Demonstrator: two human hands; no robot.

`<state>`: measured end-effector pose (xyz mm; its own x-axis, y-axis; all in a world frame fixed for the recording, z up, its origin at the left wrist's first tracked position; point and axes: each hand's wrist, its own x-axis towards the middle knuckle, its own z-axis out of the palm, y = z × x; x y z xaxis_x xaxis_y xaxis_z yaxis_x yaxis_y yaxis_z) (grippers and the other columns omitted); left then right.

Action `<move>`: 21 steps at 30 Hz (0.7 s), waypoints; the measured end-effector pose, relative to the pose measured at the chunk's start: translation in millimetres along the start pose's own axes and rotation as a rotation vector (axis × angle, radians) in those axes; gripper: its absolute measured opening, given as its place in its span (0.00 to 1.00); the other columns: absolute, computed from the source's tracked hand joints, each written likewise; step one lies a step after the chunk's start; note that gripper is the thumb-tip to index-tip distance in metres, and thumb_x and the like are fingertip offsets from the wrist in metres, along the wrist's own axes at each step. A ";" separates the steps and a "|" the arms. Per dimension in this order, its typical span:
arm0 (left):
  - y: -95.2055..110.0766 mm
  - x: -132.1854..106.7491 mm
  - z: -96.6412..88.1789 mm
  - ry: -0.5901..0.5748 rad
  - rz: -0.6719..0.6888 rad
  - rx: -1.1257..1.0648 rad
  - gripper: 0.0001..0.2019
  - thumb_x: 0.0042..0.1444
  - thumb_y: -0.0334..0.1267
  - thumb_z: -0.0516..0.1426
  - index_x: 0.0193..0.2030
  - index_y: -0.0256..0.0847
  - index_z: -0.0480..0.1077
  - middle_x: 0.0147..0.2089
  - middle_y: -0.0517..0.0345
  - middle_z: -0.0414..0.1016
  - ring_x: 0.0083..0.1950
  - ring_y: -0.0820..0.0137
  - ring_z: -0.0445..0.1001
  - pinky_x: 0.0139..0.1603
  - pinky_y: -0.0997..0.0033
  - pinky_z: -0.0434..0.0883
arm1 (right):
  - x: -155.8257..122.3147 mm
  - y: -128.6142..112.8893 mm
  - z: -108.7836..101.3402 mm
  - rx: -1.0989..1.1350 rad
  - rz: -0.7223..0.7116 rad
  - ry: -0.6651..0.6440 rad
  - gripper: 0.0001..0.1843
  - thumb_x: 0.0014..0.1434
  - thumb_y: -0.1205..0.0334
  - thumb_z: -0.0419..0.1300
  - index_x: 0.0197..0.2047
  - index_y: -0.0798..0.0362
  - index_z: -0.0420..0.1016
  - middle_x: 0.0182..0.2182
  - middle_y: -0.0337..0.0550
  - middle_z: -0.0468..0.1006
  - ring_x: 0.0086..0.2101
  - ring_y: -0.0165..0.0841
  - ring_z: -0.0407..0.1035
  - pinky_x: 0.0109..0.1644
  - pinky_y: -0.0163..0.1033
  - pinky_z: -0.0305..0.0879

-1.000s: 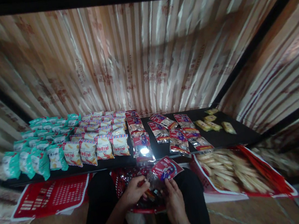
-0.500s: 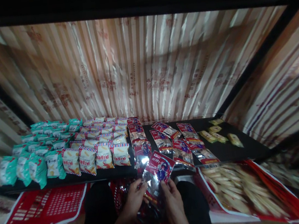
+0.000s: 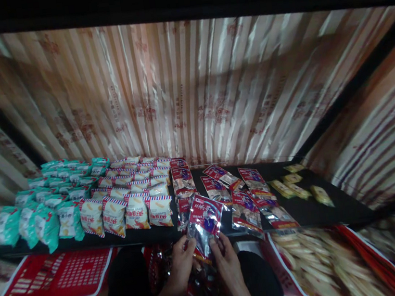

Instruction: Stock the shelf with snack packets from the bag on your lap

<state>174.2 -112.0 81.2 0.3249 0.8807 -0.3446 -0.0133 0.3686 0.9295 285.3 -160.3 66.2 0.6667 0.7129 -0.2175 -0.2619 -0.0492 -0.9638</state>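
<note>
Between both hands I hold a dark red snack packet (image 3: pixel 204 220) with a clear window, its printed side facing me. My left hand (image 3: pixel 182 261) pinches its lower left edge, and my right hand (image 3: pixel 225 257) grips its lower right edge. Directly below, a basket of similar dark, shiny packets (image 3: pixel 202 283) stands between my knees. On the black shelf (image 3: pixel 210 248) ahead, more dark red packets (image 3: pixel 245 209) lie flat, some overlapping. A column of them (image 3: pixel 183 181) runs toward the back, its front part partly covered by the held packet.
White snack bags with striped tops (image 3: pixel 136 212) stand in rows on the shelf, beside teal bags (image 3: pixel 69 220) at the left. Small yellow packets (image 3: pixel 293 188) lie at the right. Below are a red basket (image 3: pixel 79 275) at left and a basket of pale packets (image 3: pixel 309 254) at right.
The held packet has turned from a slant to nearly upright and shifted slightly left. Both hands keep hold of its lower edges. The view has moved a little.
</note>
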 end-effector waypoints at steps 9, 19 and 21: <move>1.1 20.4 6.0 0.040 0.016 0.022 0.30 0.43 0.65 0.56 0.36 0.37 0.67 0.24 0.65 0.66 0.17 0.79 0.61 0.17 0.77 0.59 | 24.7 -12.0 6.8 -0.077 -0.007 -0.059 0.31 0.41 0.46 0.66 0.48 0.52 0.70 0.35 0.41 0.81 0.37 0.38 0.74 0.40 0.39 0.69; 7.8 39.6 13.5 0.155 0.052 0.081 0.25 0.52 0.48 0.57 0.55 0.40 0.63 0.44 0.53 0.75 0.35 0.70 0.74 0.29 0.76 0.69 | 59.6 -27.3 19.5 -0.157 -0.099 -0.064 0.34 0.42 0.49 0.66 0.52 0.54 0.70 0.26 0.35 0.77 0.30 0.35 0.71 0.37 0.38 0.66; 7.6 44.6 13.8 0.191 0.087 0.097 0.24 0.52 0.44 0.57 0.56 0.40 0.62 0.51 0.50 0.73 0.45 0.65 0.74 0.39 0.73 0.71 | 66.5 -30.4 22.0 -0.197 -0.110 -0.066 0.35 0.42 0.48 0.65 0.52 0.55 0.70 0.24 0.34 0.76 0.28 0.34 0.69 0.36 0.38 0.64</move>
<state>201.7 -74.1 74.7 0.1416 0.9516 -0.2727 0.0610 0.2666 0.9619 322.2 -96.0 84.4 0.6350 0.7653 -0.1049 -0.0441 -0.0996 -0.9941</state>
